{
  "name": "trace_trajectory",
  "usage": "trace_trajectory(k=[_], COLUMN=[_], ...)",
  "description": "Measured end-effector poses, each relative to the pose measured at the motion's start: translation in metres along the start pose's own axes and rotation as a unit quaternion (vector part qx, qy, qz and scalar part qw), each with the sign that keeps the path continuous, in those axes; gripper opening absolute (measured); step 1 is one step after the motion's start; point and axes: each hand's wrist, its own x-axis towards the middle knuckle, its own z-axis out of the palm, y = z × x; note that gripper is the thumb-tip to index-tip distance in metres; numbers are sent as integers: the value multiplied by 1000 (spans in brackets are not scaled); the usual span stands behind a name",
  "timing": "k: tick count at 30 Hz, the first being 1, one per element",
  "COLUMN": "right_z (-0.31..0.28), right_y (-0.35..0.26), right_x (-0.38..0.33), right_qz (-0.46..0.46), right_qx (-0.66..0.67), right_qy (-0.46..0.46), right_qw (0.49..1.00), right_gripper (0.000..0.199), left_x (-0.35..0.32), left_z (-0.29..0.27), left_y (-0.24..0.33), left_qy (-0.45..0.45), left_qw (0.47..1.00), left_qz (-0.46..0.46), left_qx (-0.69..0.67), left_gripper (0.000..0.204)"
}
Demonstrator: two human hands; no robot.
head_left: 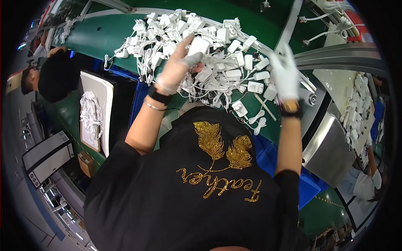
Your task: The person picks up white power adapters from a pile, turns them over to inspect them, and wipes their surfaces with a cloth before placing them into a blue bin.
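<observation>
Black shirt (pixel 188 201) — white tangled chargers (pixel 209 54)

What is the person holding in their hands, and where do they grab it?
The left hand holds a white charger block by its lower end, above the charger pile. The right hand looks empty, though it is blurred.

Green workbench (pixel 104 35), blue bins (pixel 307 188) beneath, steel chute (pixel 328 150) right, grey floor, possibly cabinet (pixel 46 161) lower left.

White charger (pixel 198 45) lifted above tangled charger pile (pixel 217 71)
</observation>
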Motion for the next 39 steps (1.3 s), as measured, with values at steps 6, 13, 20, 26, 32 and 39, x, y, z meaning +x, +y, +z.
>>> trace_trajectory(k=[6, 13, 20, 26, 32, 39], right_z=[108, 92, 17, 7, 0, 0], right_y=[33, 53, -60, -70, -63, -51], right_x=[94, 80, -58, -94, -108, -119], right_qz=[60, 13, 15, 18, 45, -7], right_qx=[-480, 21, 520, 432, 421, 433], right_qy=[-92, -6, -128, -85, -59, -101], right_qw=[870, 1000, 844, 897, 904, 896], right_gripper=[80, 52, 57, 77, 71, 65], left_x=[-35, -52, -40, -41, -52, -57], left_z=[-10, 12, 29, 57, 75, 73], left_y=[49, 53, 45, 42, 39, 27], left_qy=[-70, -122, -172, -176, -203, -201], left_qw=[980, 956, 952, 958, 946, 936], left_qz=[108, 86, 67, 92, 98, 165], left_qx=[-154, -253, -242, -208, -234, -237], left_gripper=[68, 78, 76, 64, 62, 57])
